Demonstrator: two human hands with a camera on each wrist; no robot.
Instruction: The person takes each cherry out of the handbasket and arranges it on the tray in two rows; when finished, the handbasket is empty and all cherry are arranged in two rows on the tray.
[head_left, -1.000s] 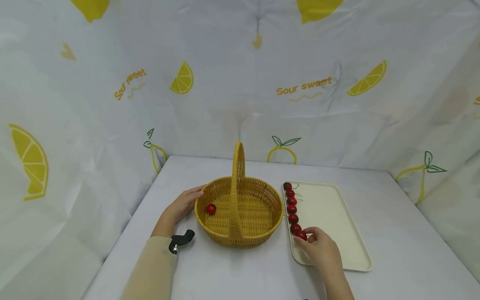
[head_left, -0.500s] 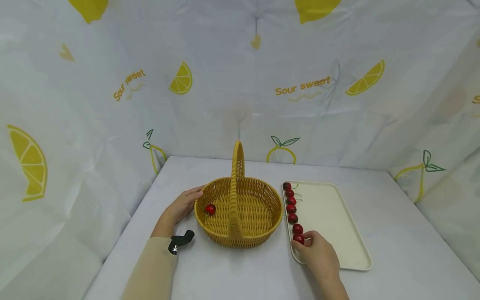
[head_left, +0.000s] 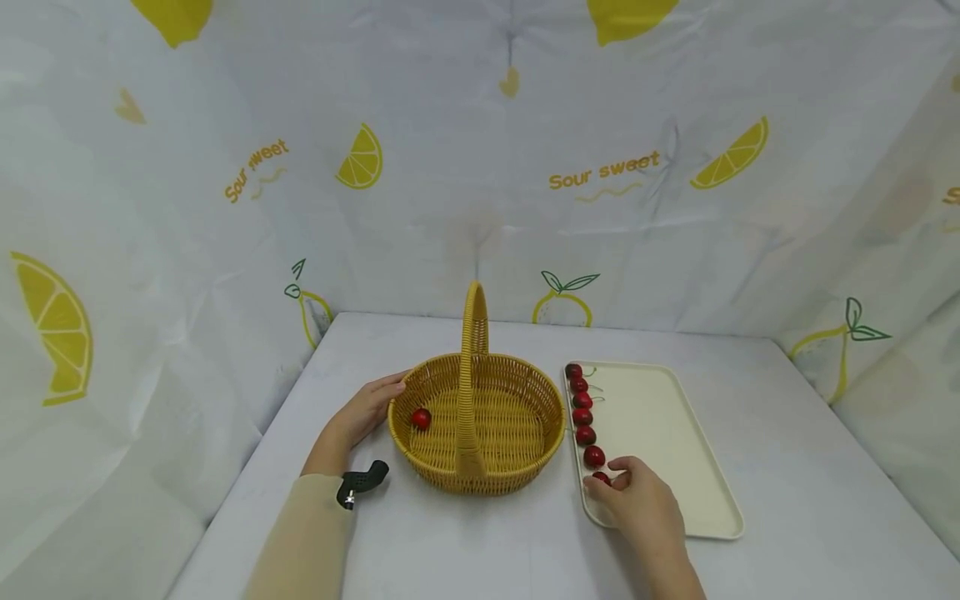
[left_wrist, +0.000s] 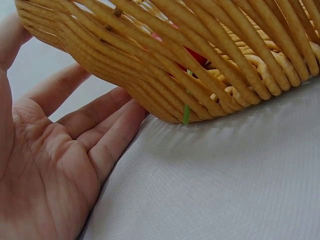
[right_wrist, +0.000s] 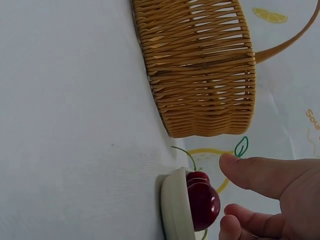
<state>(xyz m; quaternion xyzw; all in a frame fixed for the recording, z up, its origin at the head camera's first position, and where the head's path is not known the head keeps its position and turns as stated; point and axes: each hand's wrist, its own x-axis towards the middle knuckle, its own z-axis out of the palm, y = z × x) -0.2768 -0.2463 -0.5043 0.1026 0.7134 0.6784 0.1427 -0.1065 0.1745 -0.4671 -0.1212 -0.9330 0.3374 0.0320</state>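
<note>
A yellow wicker basket (head_left: pixel 498 479) stands at the middle of the table with one red cherry (head_left: pixel 422 419) inside at its left. My left hand (head_left: pixel 367 410) rests against the basket's left side, fingers fairly straight and touching the weave in the left wrist view. To the right, several cherries (head_left: pixel 582 417) line the left edge of a cream tray (head_left: pixel 660 450). At the front of that row, my right hand (head_left: pixel 641 502) has thumb and fingers about the nearest cherry (head_left: pixel 601 477), which they partly hide. In the right wrist view, the thumb and fingertips stand apart, with nothing between them.
The basket's tall handle (head_left: pixel 467 400) arches over its middle. White cloth with lemon prints (head_left: pixel 480 183) hangs behind and at both sides. A black wrist mount (head_left: pixel 363 482) sits on the left wrist, in front of the basket's left side.
The nearest cherry has shifted toward the tray's front, leaving a gap to its neighbour. My right hand moved nearer, then slightly back up. My left hand and the basket have stayed put.
</note>
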